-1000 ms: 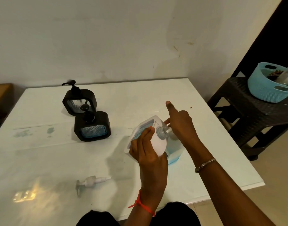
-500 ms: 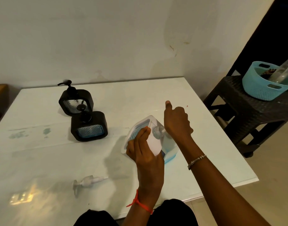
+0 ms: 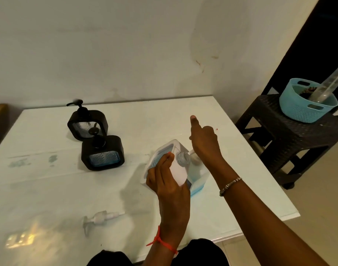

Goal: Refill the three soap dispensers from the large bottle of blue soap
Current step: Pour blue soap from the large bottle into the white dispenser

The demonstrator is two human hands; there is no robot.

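A white square soap dispenser (image 3: 160, 156) with a blue mesh window is tilted over the table, its clear open neck (image 3: 183, 158) pointing right. My left hand (image 3: 170, 181) grips its white body from below. Right behind it stands the translucent large bottle of blue soap (image 3: 198, 179). My right hand (image 3: 204, 144) curls its fingers round that bottle's whitish top beside the neck, thumb raised. Two black dispensers with pumps stand at the left: the back one (image 3: 87, 125) looks clear inside, the front one (image 3: 103, 152) shows blue soap.
A clear pump head (image 3: 99, 217) lies loose on the white table (image 3: 49, 189) near the front. Faint blue smears mark the table's left side. To the right, past the table edge, a dark stool (image 3: 291, 143) carries a light blue basket (image 3: 306, 110).
My right hand has shifted slightly around the bottle's top next to the dispenser neck. My left hand keeps the white dispenser tilted in about the same place.
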